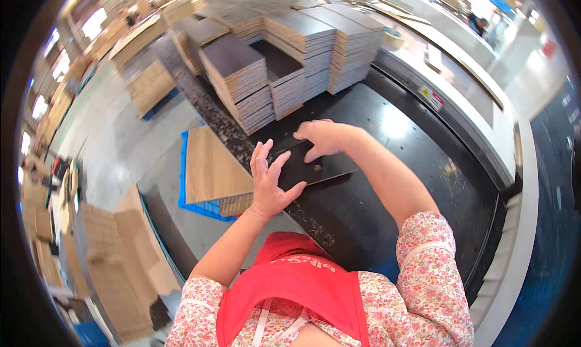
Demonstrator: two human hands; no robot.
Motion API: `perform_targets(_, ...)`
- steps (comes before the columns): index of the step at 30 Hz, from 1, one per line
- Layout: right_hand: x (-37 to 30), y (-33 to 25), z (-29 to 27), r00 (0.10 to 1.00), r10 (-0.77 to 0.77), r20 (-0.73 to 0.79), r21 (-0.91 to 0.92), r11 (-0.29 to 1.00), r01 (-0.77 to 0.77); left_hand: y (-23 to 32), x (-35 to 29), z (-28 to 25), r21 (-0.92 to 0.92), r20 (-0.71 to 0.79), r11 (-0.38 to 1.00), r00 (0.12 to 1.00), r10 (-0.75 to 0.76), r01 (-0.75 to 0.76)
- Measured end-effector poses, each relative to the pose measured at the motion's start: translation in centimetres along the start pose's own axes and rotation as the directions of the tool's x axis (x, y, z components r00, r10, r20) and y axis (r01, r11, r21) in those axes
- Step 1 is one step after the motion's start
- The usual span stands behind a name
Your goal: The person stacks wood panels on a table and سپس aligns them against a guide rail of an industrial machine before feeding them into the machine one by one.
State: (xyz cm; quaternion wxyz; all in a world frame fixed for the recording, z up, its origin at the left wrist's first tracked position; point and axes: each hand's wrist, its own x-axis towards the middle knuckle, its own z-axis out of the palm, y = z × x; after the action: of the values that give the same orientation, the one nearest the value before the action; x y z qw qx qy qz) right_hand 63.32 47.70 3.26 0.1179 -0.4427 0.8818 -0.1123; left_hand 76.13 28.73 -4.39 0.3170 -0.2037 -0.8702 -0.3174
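A thin dark panel [330, 167] lies on the black worktable [393, 183] in front of me. My left hand [270, 182] is at its left edge, open, with the fingers spread and pointing away from me. I cannot tell whether it touches the panel. My right hand [324, 138] reaches across above the panel's far part, its thumb and fingers apart and bent downward. Nothing shows in its grasp. Just beyond both hands stand stacks of dark-topped boards [233, 55] with pale, layered edges.
Wood-coloured boards [212, 165] sit on a blue pallet [209, 210] left of the table. A white machine frame with a warning label [431, 97] borders the table on the right. Cardboard [115, 262] stands at the lower left. Wood chips litter the table's left edge.
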Motion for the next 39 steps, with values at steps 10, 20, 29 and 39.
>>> perform_targets(10,-23.4,-15.0,7.0,0.512,0.625,-0.589,0.66,0.738,-0.142,-3.1,2.4,-1.8,-0.213,0.457,0.972,0.869,0.19,-0.1)
perform_targets(20,-32.4,-35.9,30.1,-0.711,0.672,0.209,0.923,-0.375,-0.083,-3.3,1.2,1.5,-0.042,0.296,0.983,0.938,0.18,-0.176)
perform_targets(29,-38.8,-29.7,28.2,-0.521,0.25,-0.816,0.282,-0.615,-0.737,-5.0,1.6,0.6,0.189,0.148,0.981,0.989,0.004,-0.032)
perform_targets(39,-35.1,-26.2,20.4,-0.496,0.523,-0.693,0.709,0.371,-0.6,-3.7,1.9,0.5,0.05,0.182,0.998,0.983,-0.033,0.024)
